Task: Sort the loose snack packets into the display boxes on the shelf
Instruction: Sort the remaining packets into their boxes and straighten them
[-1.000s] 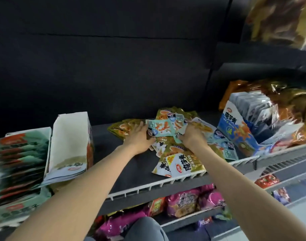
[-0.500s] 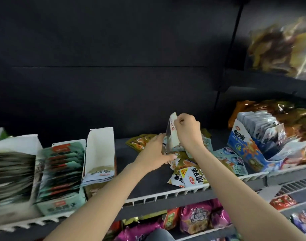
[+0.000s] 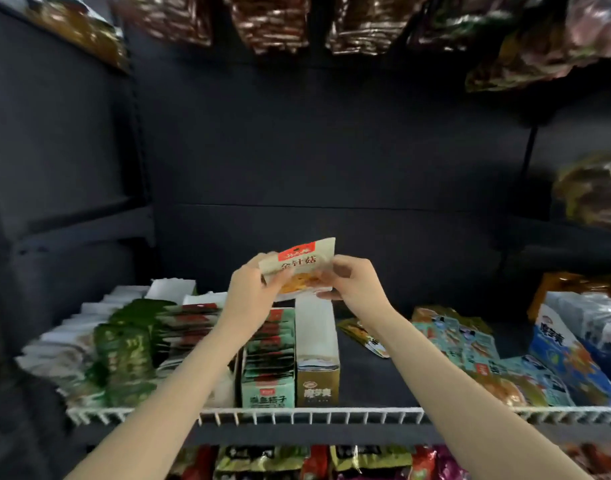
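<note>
head view: your left hand [image 3: 254, 292] and right hand [image 3: 354, 285] both pinch 1 cream snack packet [image 3: 299, 268] by its sides, held up above the open gold display box [image 3: 317, 355], beside the green box [image 3: 268, 362] on the shelf [image 3: 366, 386].

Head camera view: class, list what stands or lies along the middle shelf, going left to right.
White packets → green packets → mint-green box → gold box → loose packets → blue box
</note>
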{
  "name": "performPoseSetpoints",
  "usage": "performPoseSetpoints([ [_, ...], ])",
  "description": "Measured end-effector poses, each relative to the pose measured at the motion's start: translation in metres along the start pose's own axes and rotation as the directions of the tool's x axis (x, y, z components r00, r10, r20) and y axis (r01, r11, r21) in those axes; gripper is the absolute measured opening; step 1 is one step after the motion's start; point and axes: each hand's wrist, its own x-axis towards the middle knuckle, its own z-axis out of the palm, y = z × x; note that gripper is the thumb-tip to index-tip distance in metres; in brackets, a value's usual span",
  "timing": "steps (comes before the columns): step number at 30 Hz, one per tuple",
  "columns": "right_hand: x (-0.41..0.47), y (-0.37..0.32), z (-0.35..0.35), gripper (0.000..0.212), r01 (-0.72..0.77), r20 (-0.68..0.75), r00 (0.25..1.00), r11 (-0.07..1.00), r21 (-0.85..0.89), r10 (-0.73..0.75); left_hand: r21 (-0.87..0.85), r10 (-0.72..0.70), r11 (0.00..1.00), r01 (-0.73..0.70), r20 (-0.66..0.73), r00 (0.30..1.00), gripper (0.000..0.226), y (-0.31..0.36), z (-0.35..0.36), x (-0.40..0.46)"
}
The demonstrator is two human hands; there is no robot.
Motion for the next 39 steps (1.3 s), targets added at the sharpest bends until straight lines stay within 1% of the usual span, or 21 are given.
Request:
performPoseSetpoints([
  [2,0.004,-0.004,0.03,0.012,0.058,0.012,0.998,0.997,0.045,-0.059,0.017,0.007,1.0,-0.005,-0.067,0.998,0.016,-0.008,-0.033,-0.002],
  [5,0.01,-0.009,0.073,0.015,0.07,0.036,0.997,0.992,0.109,-0.074,0.063,0.005,0.998,0.006,-0.17,0.985,0.002,-0.021,-0.078,-0.005],
  [8,0.013,-0.009,0.109,0.016,0.053,0.054,0.997,0.996,0.065,-0.056,0.175,-0.035,0.982,0.069,-0.192,0.981,0.003,-0.041,-0.107,-0.007],
  [10,0.015,-0.004,0.127,0.015,0.007,0.075,0.997,0.999,-0.052,-0.003,0.231,-0.105,0.962,0.145,-0.176,0.979,0.01,-0.058,-0.118,-0.011],
  [12,0.016,0.0,0.134,0.015,-0.003,0.109,0.994,0.969,-0.246,0.031,0.268,-0.147,0.947,0.179,-0.132,0.98,0.011,-0.073,-0.124,-0.015],
  [14,0.016,0.0,0.135,0.015,0.056,0.123,0.992,0.92,-0.387,-0.009,0.308,-0.156,0.934,0.181,-0.104,0.982,0.008,-0.082,-0.127,-0.02],
  [15,0.016,-0.002,0.135,0.013,0.1,0.121,0.991,0.902,-0.421,-0.053,0.322,-0.154,0.93,0.177,-0.097,0.983,0.004,-0.085,-0.128,-0.022],
  [17,0.017,-0.005,0.135,0.009,0.175,0.12,0.984,0.88,-0.442,-0.135,0.32,-0.119,0.938,0.137,-0.078,0.99,0.008,-0.088,-0.126,-0.024],
  [20,0.018,-0.005,0.135,0.012,0.237,0.129,0.972,0.829,-0.507,-0.199,0.293,-0.023,0.956,0.033,-0.036,0.999,0.012,-0.088,-0.121,-0.025],
  [22,0.016,-0.004,0.133,0.018,0.281,0.135,0.958,0.742,-0.609,-0.252,0.308,0.056,0.95,-0.043,-0.034,0.998,0.014,-0.086,-0.119,-0.027],
  [24,0.014,-0.004,0.133,0.023,0.347,0.213,0.936,0.645,-0.681,-0.28,0.349,0.124,0.931,-0.107,-0.025,0.992,0.016,-0.086,-0.119,-0.027],
  [25,0.014,-0.004,0.134,0.025,0.372,0.262,0.928,0.601,-0.707,-0.266,0.382,0.126,0.917,-0.113,-0.009,0.992,0.015,-0.086,-0.119,-0.028],
  [26,0.015,-0.004,0.136,0.026,0.38,0.299,0.925,0.576,-0.724,-0.234,0.423,0.091,0.902,-0.089,0.016,0.996,0.013,-0.086,-0.119,-0.028],
  [27,0.015,-0.003,0.138,0.026,0.368,0.316,0.929,0.583,-0.724,-0.194,0.462,0.024,0.886,-0.039,0.038,0.999,0.012,-0.085,-0.12,-0.028],
  [28,0.016,-0.002,0.14,0.025,0.333,0.315,0.938,0.625,-0.706,-0.144,0.493,-0.059,0.87,0.025,0.055,0.997,0.012,-0.084,-0.12,-0.027],
  [30,0.015,-0.001,0.138,0.021,0.236,0.3,0.952,0.755,-0.611,-0.054,0.528,-0.196,0.839,0.132,0.067,0.978,0.013,-0.078,-0.12,-0.027],
  [31,0.014,-0.001,0.135,0.02,0.205,0.305,0.952,0.808,-0.553,-0.032,0.535,-0.225,0.83,0.157,0.064,0.972,0.015,-0.074,-0.12,-0.028],
  [32,0.012,-0.001,0.131,0.021,0.183,0.31,0.95,0.846,-0.501,-0.022,0.538,-0.223,0.828,0.156,0.061,0.973,0.016,-0.07,-0.118,-0.027],
  [33,0.009,-0.002,0.126,0.022,0.162,0.306,0.952,0.876,-0.455,-0.017,0.542,-0.19,0.83,0.127,0.06,0.98,0.018,-0.064,-0.114,-0.026],
  [36,0.005,0.002,0.102,0.022,0.108,0.211,0.977,0.917,-0.383,-0.026,0.531,-0.053,0.848,0.0,0.085,0.995,0.018,-0.048,-0.09,-0.02],
  [39,0.003,0.017,0.066,0.021,0.058,0.1,0.995,0.916,-0.396,-0.02,0.455,-0.034,0.89,0.014,0.036,0.999,0.019,-0.027,-0.045,-0.016],
])
